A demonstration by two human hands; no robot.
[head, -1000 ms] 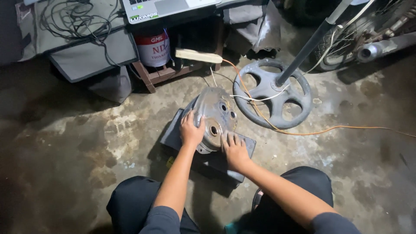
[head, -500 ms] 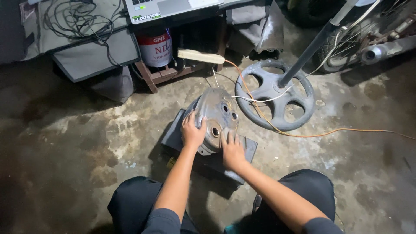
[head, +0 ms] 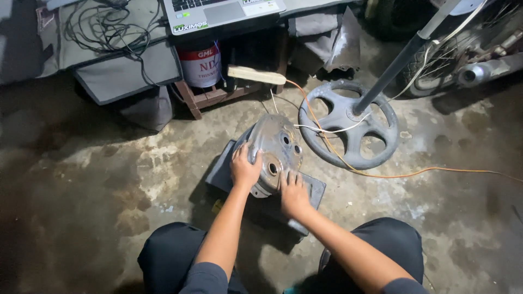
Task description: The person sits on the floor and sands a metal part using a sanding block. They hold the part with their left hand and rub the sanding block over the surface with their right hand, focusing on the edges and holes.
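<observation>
A round, worn grey metal cover (head: pixel 275 147) with several holes stands tilted on a dark flat slab (head: pixel 316 190) on the concrete floor. My left hand (head: pixel 244 167) grips the cover's left rim. My right hand (head: pixel 293 193) presses against its lower right edge, fingers spread on the metal. My knees in dark trousers frame the bottom of the view.
A fan stand's round spoked base (head: pixel 348 128) with a slanted pole lies right of the cover; an orange cable (head: pixel 436 171) runs across the floor. Behind are a red-and-white tin (head: pixel 200 64) on a wooden pallet, a laptop (head: pixel 223 12), grey bags and tangled wires.
My hands stay on the cover. The left hand has slid slightly down its rim and the cover has tilted a little; the view shifted slightly.
</observation>
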